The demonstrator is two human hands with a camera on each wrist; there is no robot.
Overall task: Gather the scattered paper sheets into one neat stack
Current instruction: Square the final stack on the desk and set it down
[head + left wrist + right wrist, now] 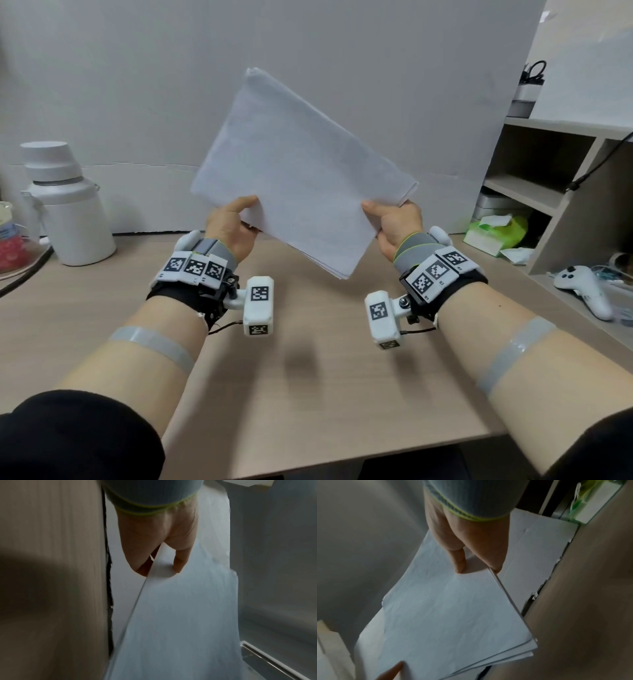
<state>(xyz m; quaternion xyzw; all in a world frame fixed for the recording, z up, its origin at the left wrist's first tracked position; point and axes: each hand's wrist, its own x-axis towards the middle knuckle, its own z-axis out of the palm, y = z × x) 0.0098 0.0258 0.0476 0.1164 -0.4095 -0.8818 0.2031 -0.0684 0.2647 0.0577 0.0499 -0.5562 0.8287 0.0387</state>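
A stack of white paper sheets (301, 171) is held up in the air above the desk, tilted with one corner pointing down. My left hand (236, 222) pinches its left edge, thumb on the front. My right hand (390, 222) pinches its right edge the same way. In the left wrist view my left hand (159, 555) grips the paper stack (180, 622) between thumb and fingers. In the right wrist view my right hand (471, 555) holds the paper stack (450, 615), whose sheet edges (518, 650) lie slightly uneven at the lower corner.
A white flask (68, 205) stands at the desk's back left. A green tissue pack (496, 233) and a white controller (582, 287) lie at the right by a shelf unit (555, 171). The wooden desk (308, 377) lies below the stack.
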